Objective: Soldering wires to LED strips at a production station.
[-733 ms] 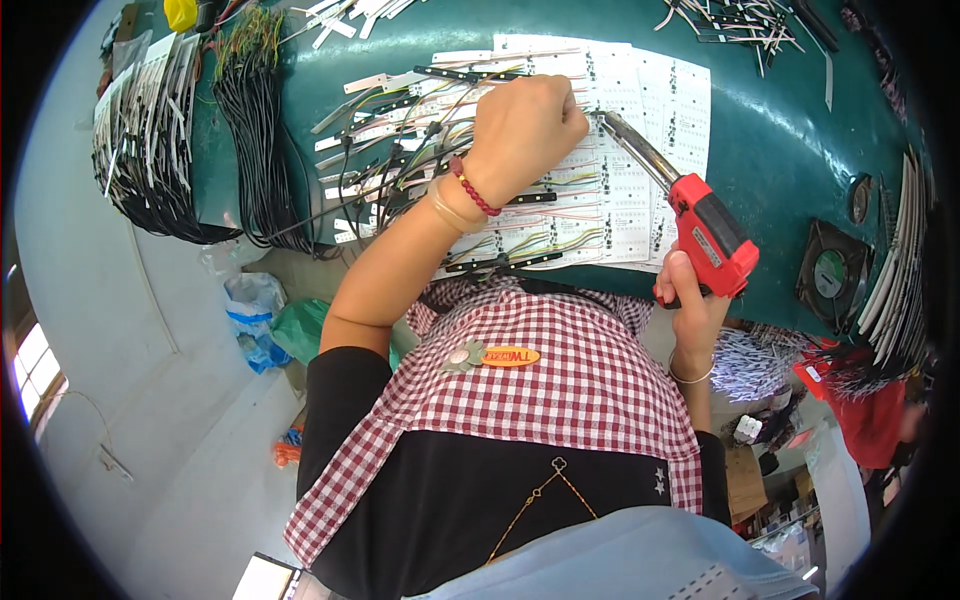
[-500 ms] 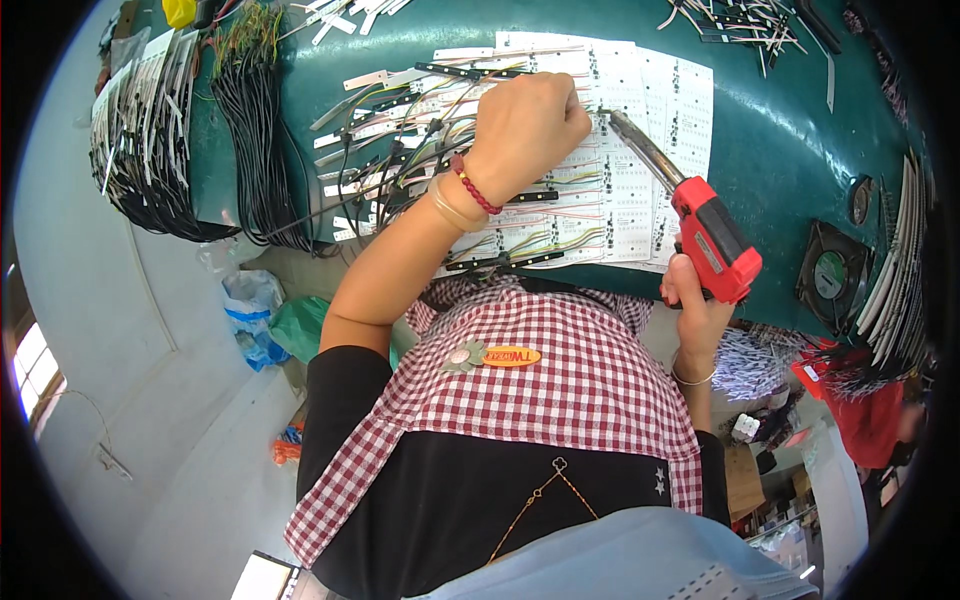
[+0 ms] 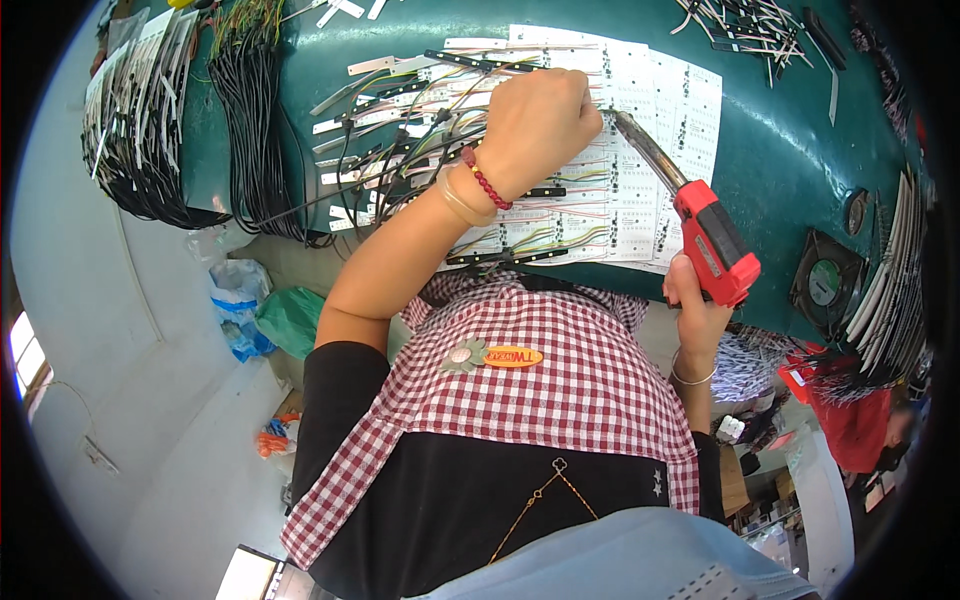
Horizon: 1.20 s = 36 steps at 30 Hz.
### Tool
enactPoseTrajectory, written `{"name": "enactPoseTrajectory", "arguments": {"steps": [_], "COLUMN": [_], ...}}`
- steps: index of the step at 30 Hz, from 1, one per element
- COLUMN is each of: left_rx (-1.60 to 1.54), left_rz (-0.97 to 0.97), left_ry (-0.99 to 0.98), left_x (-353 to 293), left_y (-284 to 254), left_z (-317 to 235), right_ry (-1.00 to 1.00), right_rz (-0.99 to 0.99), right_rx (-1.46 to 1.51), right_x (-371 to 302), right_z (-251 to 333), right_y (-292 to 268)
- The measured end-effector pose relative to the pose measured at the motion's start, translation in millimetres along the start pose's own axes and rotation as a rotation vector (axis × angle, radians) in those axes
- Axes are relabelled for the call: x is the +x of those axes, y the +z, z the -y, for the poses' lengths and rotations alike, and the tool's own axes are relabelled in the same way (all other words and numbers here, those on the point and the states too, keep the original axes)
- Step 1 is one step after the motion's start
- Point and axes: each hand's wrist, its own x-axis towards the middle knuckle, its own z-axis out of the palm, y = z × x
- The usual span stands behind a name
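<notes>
Two bare hands work over a dark green tabletop (image 3: 790, 150): the left hand (image 3: 540, 125) is curled into a fist on a white printed paper sheet with rows of small markings (image 3: 650, 110), apparently pinching something small beneath it, though what the fingers hold is hidden. The right hand (image 3: 695, 305) is closed around the grip of a red pistol-shaped soldering gun with a long grey metal barrel (image 3: 700, 225), near the tabletop's front edge, and the barrel slopes up and left so that its tip sits just beside the left fist. Thin white strips with black and coloured wires (image 3: 400, 130) lie spread across the sheet and to its left, and thick bundles of black wire (image 3: 250, 110) hang over the tabletop's left edge. A square black fan (image 3: 825, 280) rests toward the right edge. To do this joint well, the left hand should likely pin the strip flat and motionless while the tip touches only the pad, with the fingers kept clear of the hot barrel. Compared with the picture a moment earlier, little differs: the fist stays in place, and the soldering gun has shifted only slightly, its tip remaining close against the fist.
</notes>
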Motion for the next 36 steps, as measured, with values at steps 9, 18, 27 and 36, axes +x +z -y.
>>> {"name": "enactPoseTrajectory", "arguments": {"steps": [9,18,27,36], "left_rx": [-0.020,-0.019,0.003,0.024], "left_rz": [-0.026,-0.012,-0.033,-0.042], "left_ry": [0.010,0.024,0.033,0.043], "left_x": [-2.1,-5.2,-5.6,-6.0], "left_y": [1.2,-3.1,-1.2,0.8], "left_z": [0.0,-6.0,-6.7,-7.0], "right_ry": [0.003,0.062,0.040,0.072], "right_rz": [-0.011,-0.008,0.013,-0.042], "right_rx": [0.244,0.182,0.135,0.348], "right_x": [-1.0,-3.8,-4.9,-7.6], "right_z": [17.7,12.0,8.0,14.2], "right_y": [3.5,6.4,5.9,10.2]}}
